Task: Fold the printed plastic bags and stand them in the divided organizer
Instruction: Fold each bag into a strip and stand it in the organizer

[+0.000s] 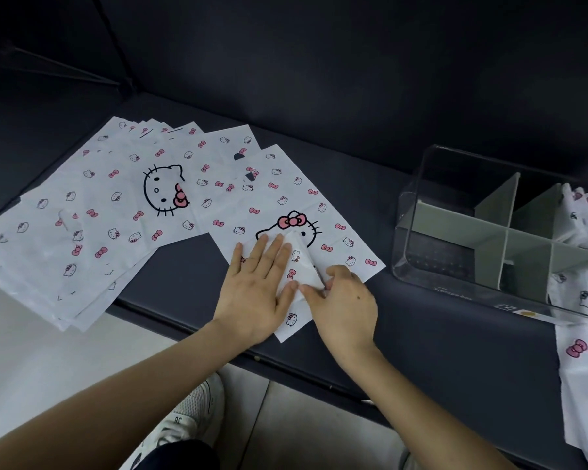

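A white printed plastic bag (286, 201) with cat faces and pink bows lies flat on the dark bench, its near corner turned up into a triangular flap (302, 266). My left hand (258, 290) presses flat on that flap with straight fingers. My right hand (343, 300) is beside it, fingers curled, pinching the flap's near edge. A fanned stack of the same bags (92, 212) lies to the left. The clear divided organizer (421, 259) stands to the right with grey partitions; folded bags (584, 212) stand in its far right compartment.
The dark bench surface (184, 276) ends at a front edge near my forearms. Another printed bag (581, 374) hangs over the bench at the right edge. A white shoe (190, 412) shows on the pale floor below. A dark wall rises behind.
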`<state>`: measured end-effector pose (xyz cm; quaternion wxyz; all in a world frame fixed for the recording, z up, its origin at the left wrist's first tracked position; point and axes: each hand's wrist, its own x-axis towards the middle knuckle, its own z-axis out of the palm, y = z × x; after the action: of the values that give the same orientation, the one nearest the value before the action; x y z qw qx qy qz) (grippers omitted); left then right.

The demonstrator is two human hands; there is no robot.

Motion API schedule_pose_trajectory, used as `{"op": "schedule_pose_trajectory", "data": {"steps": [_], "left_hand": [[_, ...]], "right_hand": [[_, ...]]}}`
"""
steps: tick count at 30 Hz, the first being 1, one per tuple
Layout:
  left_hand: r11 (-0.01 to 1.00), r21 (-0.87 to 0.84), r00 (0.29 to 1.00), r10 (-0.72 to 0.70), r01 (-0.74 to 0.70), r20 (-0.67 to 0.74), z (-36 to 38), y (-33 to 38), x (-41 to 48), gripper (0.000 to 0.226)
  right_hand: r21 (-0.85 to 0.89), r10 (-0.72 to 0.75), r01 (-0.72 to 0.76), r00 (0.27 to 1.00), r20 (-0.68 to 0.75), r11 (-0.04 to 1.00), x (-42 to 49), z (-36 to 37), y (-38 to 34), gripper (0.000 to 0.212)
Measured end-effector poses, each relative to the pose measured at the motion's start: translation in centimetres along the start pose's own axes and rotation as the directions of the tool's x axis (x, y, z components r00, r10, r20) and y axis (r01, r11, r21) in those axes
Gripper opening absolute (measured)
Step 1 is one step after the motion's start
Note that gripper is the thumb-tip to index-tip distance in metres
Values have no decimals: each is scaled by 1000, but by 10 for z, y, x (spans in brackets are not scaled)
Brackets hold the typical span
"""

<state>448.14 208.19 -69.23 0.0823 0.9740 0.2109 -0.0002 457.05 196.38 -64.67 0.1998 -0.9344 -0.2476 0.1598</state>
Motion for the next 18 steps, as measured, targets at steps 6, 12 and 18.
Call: {"op": "schedule_pose_trajectory", "data": {"steps": [6, 12, 18], "left_hand": [[999, -20, 999, -34, 34, 4, 0, 4, 0, 69], [991, -126, 998, -40, 33, -51, 1, -1, -1, 74], [796, -562, 959, -284, 224, -20, -40, 6, 9, 81]], "right_hand": [[128, 139, -177, 955, 262, 976, 27, -8, -8, 23], [207, 17, -41, 993, 115, 977, 18, -9, -10, 16], [606, -51, -50, 988, 148, 794, 18, -27, -5, 32]]}}
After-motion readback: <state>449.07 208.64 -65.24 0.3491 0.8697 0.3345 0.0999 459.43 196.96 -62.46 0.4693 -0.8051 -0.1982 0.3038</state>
